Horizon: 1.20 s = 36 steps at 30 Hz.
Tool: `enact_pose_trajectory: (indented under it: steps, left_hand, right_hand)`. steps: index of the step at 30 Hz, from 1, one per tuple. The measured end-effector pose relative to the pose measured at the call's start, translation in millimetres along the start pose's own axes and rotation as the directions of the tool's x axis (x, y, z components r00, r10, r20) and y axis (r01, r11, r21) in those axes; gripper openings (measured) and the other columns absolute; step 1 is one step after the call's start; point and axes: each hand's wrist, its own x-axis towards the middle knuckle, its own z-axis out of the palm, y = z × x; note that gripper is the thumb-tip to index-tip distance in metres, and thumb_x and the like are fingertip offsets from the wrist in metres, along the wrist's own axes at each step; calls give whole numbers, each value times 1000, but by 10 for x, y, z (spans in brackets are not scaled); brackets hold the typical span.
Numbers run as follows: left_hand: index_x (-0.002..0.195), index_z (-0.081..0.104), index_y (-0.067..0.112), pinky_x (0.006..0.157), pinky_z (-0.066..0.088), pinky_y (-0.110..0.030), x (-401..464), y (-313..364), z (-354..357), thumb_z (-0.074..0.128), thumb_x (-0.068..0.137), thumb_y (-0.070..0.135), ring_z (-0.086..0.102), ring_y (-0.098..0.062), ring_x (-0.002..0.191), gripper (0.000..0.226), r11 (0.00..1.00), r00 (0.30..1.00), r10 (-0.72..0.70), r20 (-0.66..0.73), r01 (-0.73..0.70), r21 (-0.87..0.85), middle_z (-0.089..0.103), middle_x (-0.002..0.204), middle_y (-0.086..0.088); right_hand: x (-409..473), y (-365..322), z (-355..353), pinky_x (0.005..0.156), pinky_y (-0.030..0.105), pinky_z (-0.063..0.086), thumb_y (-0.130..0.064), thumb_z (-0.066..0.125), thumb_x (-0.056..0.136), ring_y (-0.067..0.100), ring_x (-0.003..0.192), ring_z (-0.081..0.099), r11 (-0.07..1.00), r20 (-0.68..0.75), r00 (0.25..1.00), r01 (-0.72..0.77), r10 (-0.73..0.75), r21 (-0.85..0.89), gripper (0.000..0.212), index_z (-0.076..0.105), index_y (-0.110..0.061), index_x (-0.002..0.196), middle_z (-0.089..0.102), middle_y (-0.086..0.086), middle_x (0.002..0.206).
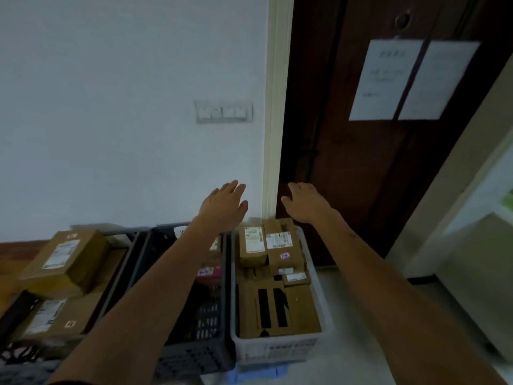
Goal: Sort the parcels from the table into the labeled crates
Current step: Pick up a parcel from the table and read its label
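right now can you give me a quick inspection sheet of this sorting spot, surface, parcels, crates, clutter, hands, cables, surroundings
surface: pale floor under the crates; no table in view
job's things: white crate on the right, packed with brown parcels; dark crate in the middle, partly hidden by the left arm; left crate holds large labeled boxes
clutter: something blue under the white crate's front edge, cannot tell what
grips: left hand and right hand both raised above the crates, fingers straight, holding nothing
cables: nothing seen
surroundings: white wall with a switch panel; dark wooden door with two paper sheets
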Motion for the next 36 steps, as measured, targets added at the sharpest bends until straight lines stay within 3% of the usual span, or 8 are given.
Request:
enact_pose_trajectory:
  steps: [7, 17, 26, 33, 36]
  left_hand:
    - [159, 20, 17, 123, 16, -39, -579, 164, -1021, 33, 108, 37, 17, -20, 153, 57, 997, 988, -68, -141, 70, 14, 15, 167, -3]
    - [159, 20, 18, 121, 21, -40, -1701, 182, -1865, 36, 107, 41, 20, -21, 152, 59, 960, 941, -256, -223, 274, 55, 17, 167, -2]
    - [158, 24, 18, 117, 29, -43, -3398, -888, -2699, 37, 106, 40, 27, -22, 150, 58, 835, 796, -481, -369, 544, 84, 23, 165, 1]
    - [156, 29, 17, 115, 34, -43, -5330, -2084, -3299, 37, 105, 33, 34, -27, 146, 54, 614, 591, -668, -452, 781, 114, 28, 163, -3]
    - [151, 39, 10, 116, 34, -43, -6176, -2503, -3509, 35, 106, 27, 30, -27, 146, 48, 495, 530, -740, -414, 846, 198, 26, 163, -7]
  right_hand:
    - [-542, -463, -823, 118, 49, 31, -36, 33, 109, 35, 147, 26, 990, -128, 984, 119, -128, -71, 57, 26, -6, 156, 30, 18, 160]
    - [-1235, -1323, -1289, 112, 44, 35, -36, 35, 108, 33, 143, 33, 935, -174, 919, 342, -354, -97, 56, 28, -5, 155, 35, 17, 158]
    - [-1975, -3560, -1148, 108, 46, 39, -34, 38, 107, 33, 140, 37, 762, -152, 747, 639, -647, -108, 54, 32, -6, 152, 39, 16, 154]
    - [-2859, -5729, -695, 109, 47, 39, -35, 39, 106, 34, 138, 40, 537, -146, 525, 842, -839, -56, 52, 36, -6, 149, 42, 17, 152]
    - [-3299, -6565, -465, 108, 47, 40, -33, 38, 106, 34, 137, 40, 434, -140, 427, 900, -893, -26, 51, 36, -6, 148, 43, 17, 150]
